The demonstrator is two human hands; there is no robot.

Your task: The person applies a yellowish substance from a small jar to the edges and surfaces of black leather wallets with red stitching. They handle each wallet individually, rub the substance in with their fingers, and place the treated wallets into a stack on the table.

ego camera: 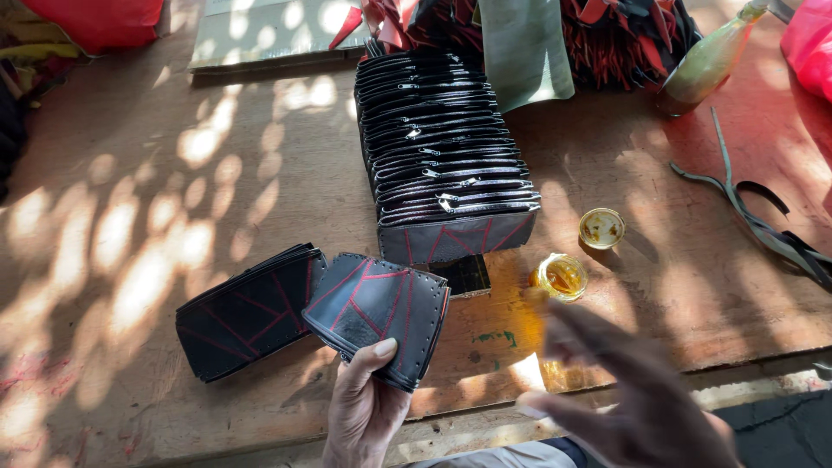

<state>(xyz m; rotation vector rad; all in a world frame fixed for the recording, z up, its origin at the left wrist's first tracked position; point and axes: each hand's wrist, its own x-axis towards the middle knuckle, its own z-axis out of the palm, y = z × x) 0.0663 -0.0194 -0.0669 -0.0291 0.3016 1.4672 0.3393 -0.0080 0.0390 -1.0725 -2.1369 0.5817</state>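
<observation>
My left hand (364, 403) grips the lower edge of a small stack of black leather panels with red stitching (381, 312), thumb on top. My right hand (628, 390) hovers blurred at the lower right, fingers spread, holding nothing, just below a small open jar of yellow glue (560, 276). A second fanned stack of the same black panels (247, 310) lies flat on the wooden table (156, 173), to the left of the held stack.
A long row of black zippered pouches (438, 147) stands upright mid-table. The jar's lid (601, 228), a greenish bottle (706, 61), black straps (763, 225), a grey sheet (524, 48), red-black material (624, 35) and cardboard (269, 30) lie around.
</observation>
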